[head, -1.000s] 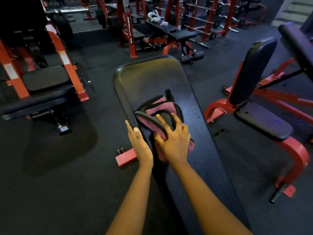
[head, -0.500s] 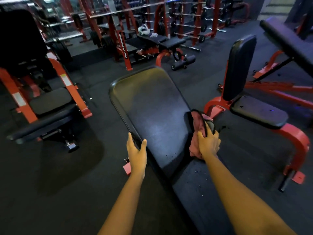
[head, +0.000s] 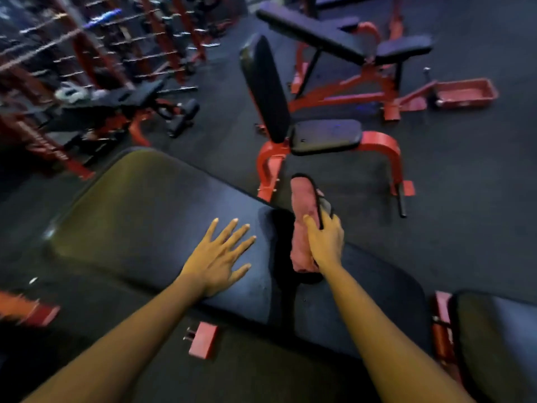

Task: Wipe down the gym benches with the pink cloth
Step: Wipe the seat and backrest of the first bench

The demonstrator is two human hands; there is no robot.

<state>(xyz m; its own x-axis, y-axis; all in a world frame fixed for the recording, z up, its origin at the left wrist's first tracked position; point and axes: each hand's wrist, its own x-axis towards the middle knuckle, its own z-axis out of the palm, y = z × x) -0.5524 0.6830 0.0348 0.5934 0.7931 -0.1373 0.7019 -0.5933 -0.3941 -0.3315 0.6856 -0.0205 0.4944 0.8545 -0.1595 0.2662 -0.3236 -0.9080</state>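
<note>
Bracing on the gym bench, the left hand lies flat on the pad. Its fingers are straight and spread and hold nothing, probably to prop the body for the lean across.

Just right of it, the right hand grips the pink cloth, fingers curled over the bunched fabric with the thumb on its left side. The cloth sits at the pad's far edge. Its near end is on the vinyl and its far end pokes past the edge over the floor. Judgement: this is an edge pass, with the cloth bunched long so it wraps the rim, and most of this pad is probably covered.

A red foot of the frame shows below the near edge. A second pad sits near right, apart from both hands.

Farther off, an upright bench with a red frame stands untouched, and an incline bench is behind it. Both probably still need wiping. Blurred racks fill the far left.
</note>
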